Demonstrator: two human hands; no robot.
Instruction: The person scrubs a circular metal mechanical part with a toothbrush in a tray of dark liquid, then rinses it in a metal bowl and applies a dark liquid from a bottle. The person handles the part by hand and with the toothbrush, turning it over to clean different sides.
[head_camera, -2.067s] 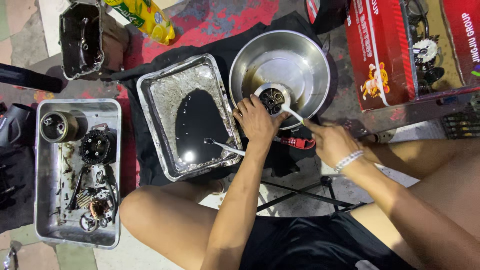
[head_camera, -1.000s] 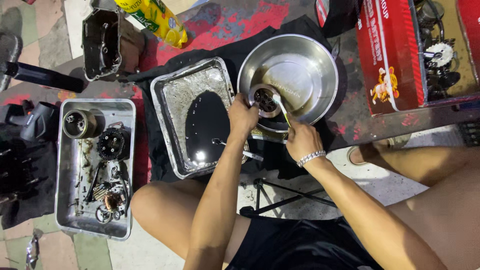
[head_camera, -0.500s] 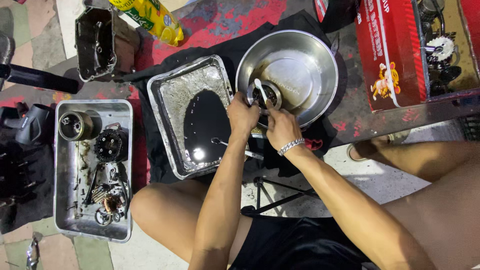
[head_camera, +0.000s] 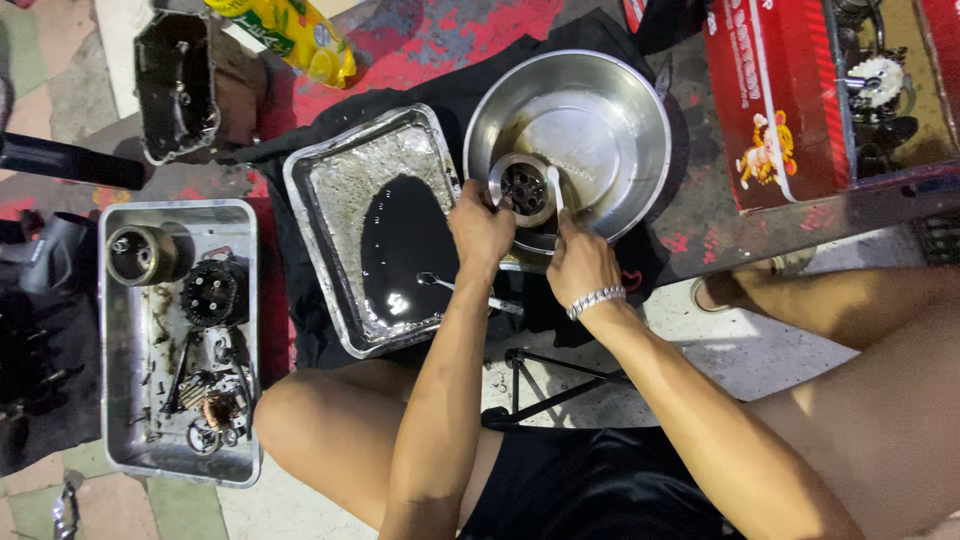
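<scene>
Steadying the round metal part (head_camera: 524, 189) at its left, your left hand (head_camera: 480, 230) clamps it; your right hand (head_camera: 580, 262) pinches the white brush (head_camera: 556, 187), which points up across its right rim.

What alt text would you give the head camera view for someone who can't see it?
A seated person's left hand steadies a round metal engine part in a steel bowl while the right hand works a white brush against it. Beside it sit a tray of dark oil and a tray of parts.
</scene>
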